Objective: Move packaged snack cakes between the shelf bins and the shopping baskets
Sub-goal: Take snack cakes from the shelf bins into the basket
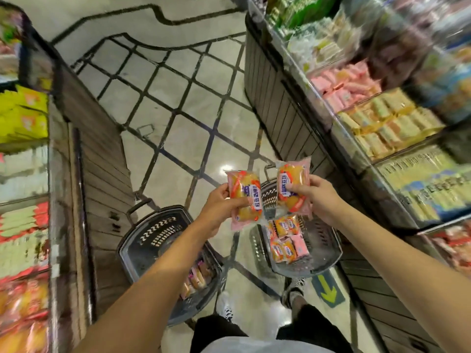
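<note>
Gripping one snack cake each, left hand (216,203), right hand (314,193), above baskets; aisle floor ahead seemingly open.

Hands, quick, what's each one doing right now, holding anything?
Left hand: grips one packaged snack cake, held up over the floor.
Right hand: grips another snack cake pack, above the right basket.

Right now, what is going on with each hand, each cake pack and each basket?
Left hand: grips a cake pack.
Right hand: grips a cake pack.
Left cake pack: held up in the air, sealed.
Right cake pack: held up above the right basket, sealed.
Left basket: on the floor, a few packs at its near end.
Right basket: on the floor, several packs inside.
</note>
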